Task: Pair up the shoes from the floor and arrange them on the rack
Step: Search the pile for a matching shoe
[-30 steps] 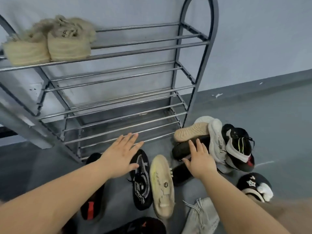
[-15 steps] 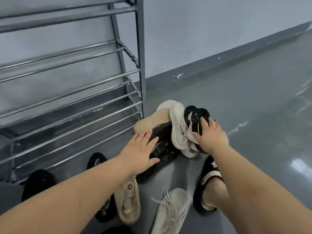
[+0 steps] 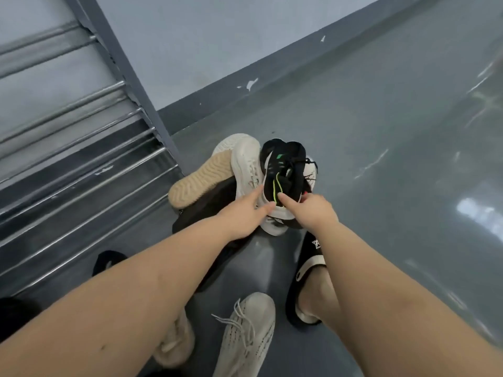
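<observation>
A black sneaker with a green stripe and white sole (image 3: 283,170) stands on the floor pile right of the metal shoe rack (image 3: 81,148). My right hand (image 3: 307,210) grips its heel end, thumb against the collar and fingers curled behind. My left hand (image 3: 245,213) reaches in from the left with straight fingers that touch the sneaker's white side. Against it leans a cream sneaker (image 3: 247,167) on its side, beside another cream shoe (image 3: 196,180) lying sole up. A black shoe (image 3: 212,202) lies under them, mostly hidden by my left arm.
A beige knit laced sneaker (image 3: 247,333) and another beige shoe (image 3: 177,341) lie near the bottom edge. A black slipper (image 3: 109,262) sits by the rack's foot. My foot in a black slide sandal (image 3: 307,268) stands under my right arm. Grey floor stretches right.
The view has swung right and closer to the pile. My left hand moved from the black shoe to the green-striped sneaker. My right hand has closed round that sneaker's heel.
</observation>
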